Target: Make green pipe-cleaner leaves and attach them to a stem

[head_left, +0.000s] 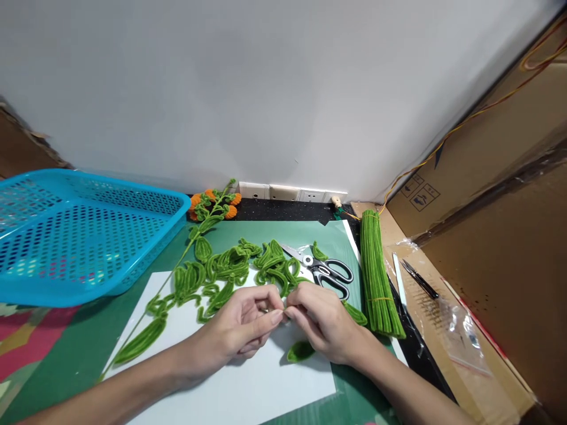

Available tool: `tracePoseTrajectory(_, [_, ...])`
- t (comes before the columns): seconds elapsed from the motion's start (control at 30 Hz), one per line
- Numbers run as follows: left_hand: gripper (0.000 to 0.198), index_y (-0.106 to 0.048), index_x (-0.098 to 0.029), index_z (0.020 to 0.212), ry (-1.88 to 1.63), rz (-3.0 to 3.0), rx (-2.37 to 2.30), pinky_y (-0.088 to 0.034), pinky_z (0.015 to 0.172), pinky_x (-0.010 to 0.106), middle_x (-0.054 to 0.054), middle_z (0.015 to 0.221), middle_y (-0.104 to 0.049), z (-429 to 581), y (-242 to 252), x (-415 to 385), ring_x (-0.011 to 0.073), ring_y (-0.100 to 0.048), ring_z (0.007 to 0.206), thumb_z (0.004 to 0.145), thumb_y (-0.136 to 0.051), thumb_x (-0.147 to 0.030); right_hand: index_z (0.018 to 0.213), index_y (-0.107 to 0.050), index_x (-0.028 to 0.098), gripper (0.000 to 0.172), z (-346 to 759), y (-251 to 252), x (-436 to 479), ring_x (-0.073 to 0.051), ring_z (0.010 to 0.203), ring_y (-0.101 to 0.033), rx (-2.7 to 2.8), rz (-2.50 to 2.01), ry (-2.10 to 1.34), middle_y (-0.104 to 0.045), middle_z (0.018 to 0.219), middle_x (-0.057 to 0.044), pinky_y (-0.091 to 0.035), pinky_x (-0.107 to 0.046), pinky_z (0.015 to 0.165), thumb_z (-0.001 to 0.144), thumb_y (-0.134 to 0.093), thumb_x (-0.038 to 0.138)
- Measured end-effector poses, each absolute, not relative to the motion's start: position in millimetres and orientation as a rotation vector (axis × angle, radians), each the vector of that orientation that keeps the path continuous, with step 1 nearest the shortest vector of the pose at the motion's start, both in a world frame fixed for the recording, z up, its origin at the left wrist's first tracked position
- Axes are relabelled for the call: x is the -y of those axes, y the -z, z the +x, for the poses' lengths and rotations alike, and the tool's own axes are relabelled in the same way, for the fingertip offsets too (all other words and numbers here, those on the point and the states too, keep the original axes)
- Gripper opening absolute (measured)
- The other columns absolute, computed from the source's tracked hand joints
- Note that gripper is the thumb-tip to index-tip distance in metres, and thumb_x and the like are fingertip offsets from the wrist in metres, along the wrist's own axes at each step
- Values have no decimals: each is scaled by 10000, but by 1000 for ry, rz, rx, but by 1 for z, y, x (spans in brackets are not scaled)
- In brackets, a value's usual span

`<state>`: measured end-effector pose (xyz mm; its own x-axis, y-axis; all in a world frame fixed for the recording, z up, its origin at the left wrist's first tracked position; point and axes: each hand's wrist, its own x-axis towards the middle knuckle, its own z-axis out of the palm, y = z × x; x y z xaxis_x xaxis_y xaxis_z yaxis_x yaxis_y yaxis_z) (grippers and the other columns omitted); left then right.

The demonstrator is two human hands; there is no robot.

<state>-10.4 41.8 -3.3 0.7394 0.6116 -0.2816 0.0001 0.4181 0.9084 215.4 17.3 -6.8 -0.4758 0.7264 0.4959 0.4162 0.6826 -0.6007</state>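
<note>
Over the white paper point(283, 389), my left hand point(248, 324) and my right hand point(328, 321) meet with thumbs and fingertips pinched together. Whatever lies between the fingertips is mostly covered and too small to make out. Just below my right hand is a green fuzzy leaf point(301, 352); I cannot tell whether it is attached to what I pinch. Several green pipe-cleaner leaves and curls point(228, 265) are heaped beyond my hands. Black-handled scissors point(325, 271) lie partly opened behind my right hand. Another green leaf point(354, 313) shows beside that wrist.
A blue perforated basket point(93, 236) stands at left. Beside it, a long green stem point(177, 260) bears orange blossoms point(231, 211). A tied bundle of green pipe cleaners point(378, 271) lies at right, near a black pen point(420, 278) and plastic bag point(465, 339). Cardboard boxes point(500, 224) border the right.
</note>
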Motion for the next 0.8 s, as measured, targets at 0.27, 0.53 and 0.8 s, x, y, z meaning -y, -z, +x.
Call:
tracePoseTrajectory(0.27, [214,-674,-188,903,-665,1953,-707,-344,562,246,-14,716,-540,-15,-4,-44,111,-456,616,1063,-579,-293,862,-610,195,400,208,-3,-11,-112,656,-414,1601,-1072,-1394,-495,729,37,-325,-251,588,1070,-579,536])
tracePoseTrajectory(0.53, [264,-699,-197,927,-753,2588,-652,-371,641,321,40,772,-621,-10,-1,-44,177,-525,682,1053,-471,-154,790,-559,198,466,209,-2,-20,-105,604,-404,1434,-1067,-1582,-492,662,52,-318,-259,581,986,-673,605])
tracePoseTrajectory(0.8, [354,-601,-191,981,-489,1328,-730,-263,457,193,-80,633,-408,4,-12,-29,70,-336,499,1053,-607,-537,868,-583,215,266,228,1,-14,-179,708,-492,2302,-912,-243,-611,782,-43,-395,-331,671,1094,-444,208])
